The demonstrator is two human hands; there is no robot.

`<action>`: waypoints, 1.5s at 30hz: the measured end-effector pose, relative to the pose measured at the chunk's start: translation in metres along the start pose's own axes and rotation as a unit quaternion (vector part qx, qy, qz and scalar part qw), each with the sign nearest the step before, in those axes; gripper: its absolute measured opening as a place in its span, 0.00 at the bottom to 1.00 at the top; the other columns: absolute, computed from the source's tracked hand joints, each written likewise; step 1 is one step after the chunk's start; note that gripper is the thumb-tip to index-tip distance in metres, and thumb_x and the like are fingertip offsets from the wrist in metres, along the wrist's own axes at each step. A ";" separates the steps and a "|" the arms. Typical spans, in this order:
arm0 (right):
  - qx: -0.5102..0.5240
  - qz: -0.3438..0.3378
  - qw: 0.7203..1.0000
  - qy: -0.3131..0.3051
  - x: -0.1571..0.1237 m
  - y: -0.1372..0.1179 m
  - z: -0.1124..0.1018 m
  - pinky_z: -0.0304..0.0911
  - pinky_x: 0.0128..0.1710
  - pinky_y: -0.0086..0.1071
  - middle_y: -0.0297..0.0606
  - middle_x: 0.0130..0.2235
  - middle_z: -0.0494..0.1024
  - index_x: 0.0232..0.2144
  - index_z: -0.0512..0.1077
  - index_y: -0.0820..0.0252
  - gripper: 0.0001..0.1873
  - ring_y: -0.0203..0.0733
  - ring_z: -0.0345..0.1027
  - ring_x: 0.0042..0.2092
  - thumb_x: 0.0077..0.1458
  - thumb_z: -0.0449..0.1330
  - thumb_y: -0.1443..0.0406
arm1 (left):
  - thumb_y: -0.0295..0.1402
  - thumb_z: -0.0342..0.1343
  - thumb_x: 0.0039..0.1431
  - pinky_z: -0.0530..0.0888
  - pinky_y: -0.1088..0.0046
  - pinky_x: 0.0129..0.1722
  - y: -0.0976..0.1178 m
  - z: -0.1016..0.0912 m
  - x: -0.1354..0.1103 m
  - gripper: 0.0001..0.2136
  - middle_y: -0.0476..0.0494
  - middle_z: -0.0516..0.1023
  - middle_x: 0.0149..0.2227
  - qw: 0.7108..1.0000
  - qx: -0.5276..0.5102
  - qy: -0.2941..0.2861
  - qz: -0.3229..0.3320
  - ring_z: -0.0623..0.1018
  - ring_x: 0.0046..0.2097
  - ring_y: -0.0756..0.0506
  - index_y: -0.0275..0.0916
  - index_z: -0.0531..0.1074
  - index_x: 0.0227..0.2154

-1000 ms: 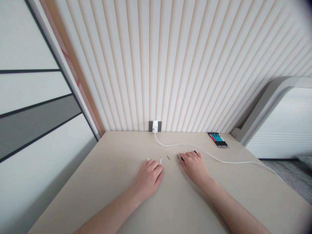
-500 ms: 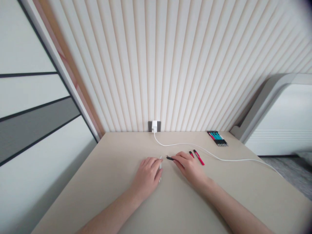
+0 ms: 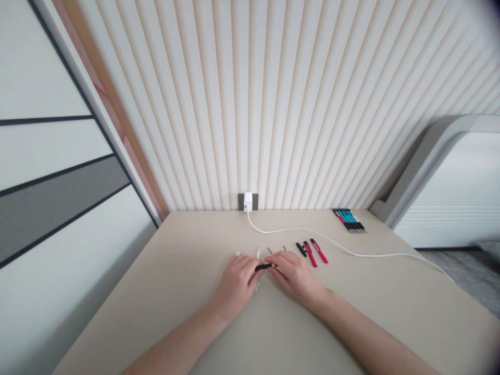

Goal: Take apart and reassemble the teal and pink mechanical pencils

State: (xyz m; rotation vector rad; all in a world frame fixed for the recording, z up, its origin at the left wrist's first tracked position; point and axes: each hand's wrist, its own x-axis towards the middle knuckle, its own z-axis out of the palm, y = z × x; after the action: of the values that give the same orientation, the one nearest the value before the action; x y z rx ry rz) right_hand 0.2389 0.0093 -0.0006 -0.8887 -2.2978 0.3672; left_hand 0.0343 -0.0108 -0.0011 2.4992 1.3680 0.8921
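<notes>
A short black pen part (image 3: 263, 266) spans the gap between my two hands. My left hand (image 3: 235, 278) pinches its left end between thumb and fingers. At its right end, where a small pale tip shows, the fingertips of my right hand (image 3: 294, 270) are closed. Thin white rods like pen refills (image 3: 258, 253) lie under and beside my left fingers, partly hidden. Beyond my right fingers, small grey tips (image 3: 269, 250) poke out. To the right of that hand lie a black pen piece (image 3: 301, 250) and two red pen barrels (image 3: 310, 255) with dark ends.
Several teal, red and black pens (image 3: 349, 221) lie in a row at the back right of the beige table (image 3: 195, 234). A white cable (image 3: 289, 229) runs from a charger (image 3: 248, 201) in the wall socket across to the right edge.
My right hand has brought the black pen part left and nearer to me, and my left fingers now hold it too. The pieces beside my right hand are more exposed.
</notes>
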 end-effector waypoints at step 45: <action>-0.124 0.170 0.977 0.025 0.001 -0.001 -0.008 0.59 0.44 0.36 0.39 0.40 0.79 0.51 0.69 0.56 0.17 0.43 0.72 0.42 0.59 0.54 0.68 | 0.25 0.56 0.60 0.68 0.62 0.46 -0.003 0.001 0.001 0.14 0.46 0.77 0.41 0.995 0.056 -0.069 0.033 0.75 0.45 0.43 0.44 0.71 0.48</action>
State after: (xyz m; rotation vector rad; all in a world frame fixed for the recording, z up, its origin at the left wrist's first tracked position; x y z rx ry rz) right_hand 0.2429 0.0097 0.0064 -1.4088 -2.1736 0.1999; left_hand 0.0336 -0.0078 -0.0028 2.6475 1.3345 0.6550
